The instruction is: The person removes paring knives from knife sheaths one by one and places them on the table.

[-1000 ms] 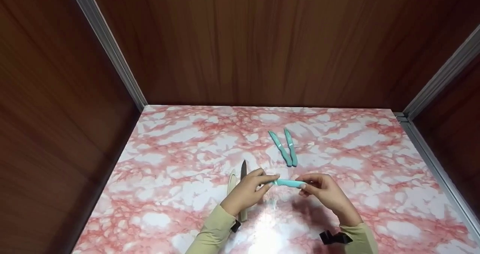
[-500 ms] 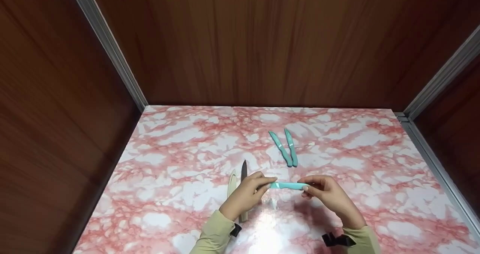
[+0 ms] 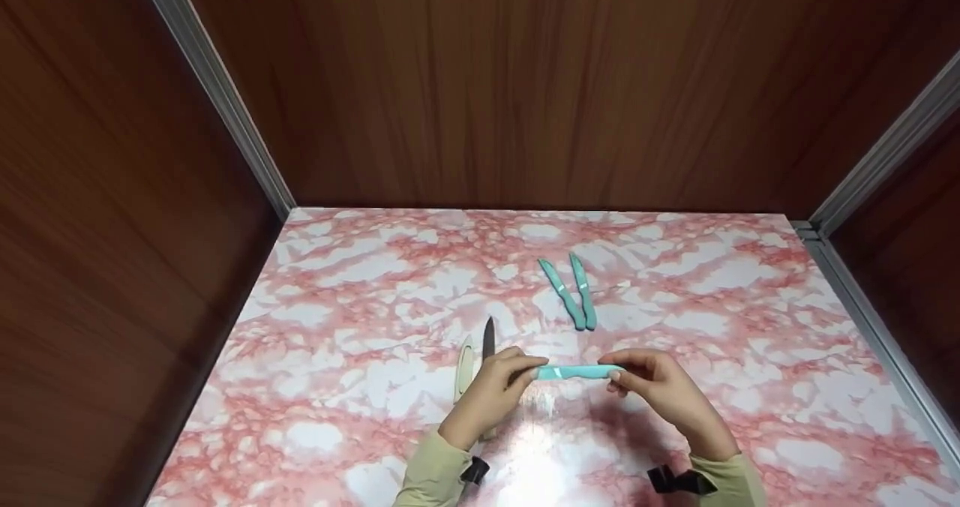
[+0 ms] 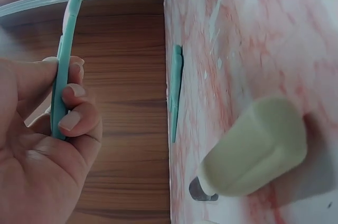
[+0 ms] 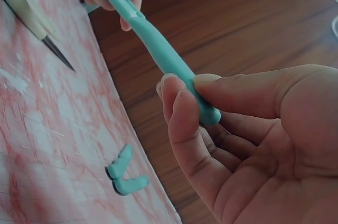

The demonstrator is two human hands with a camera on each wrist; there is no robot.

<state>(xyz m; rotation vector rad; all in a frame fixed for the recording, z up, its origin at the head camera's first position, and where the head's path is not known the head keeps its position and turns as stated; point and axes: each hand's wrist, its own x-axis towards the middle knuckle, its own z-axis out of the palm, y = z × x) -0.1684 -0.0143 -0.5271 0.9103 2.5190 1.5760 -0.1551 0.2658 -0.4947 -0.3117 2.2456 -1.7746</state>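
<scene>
Both hands hold a teal knife (image 3: 589,371) crosswise above the table, its blade end in a teal cover and a pale band at the joint. My left hand (image 3: 487,394) grips the covered blade end; in the left wrist view its fingers curl round the cover (image 4: 62,76). At the other end, my right hand (image 3: 664,391) pinches the handle tip between thumb and fingers, as the right wrist view shows on the handle (image 5: 166,55). Beneath and beside the left hand lie a dark-bladed knife (image 3: 489,338) with a beige handle (image 4: 259,145) and a cream sheath (image 3: 464,368).
Two more teal knives (image 3: 562,297) lie side by side farther back on the pink marbled table (image 3: 360,304). Brown wood-grain panels (image 3: 510,87) stand behind and at the sides, with metal strips (image 3: 217,87) at the corners.
Both hands have drawn slightly apart, the left a little left, the right a little right. More of the held knife's teal cover shows between them. The knives on the table stay put.
</scene>
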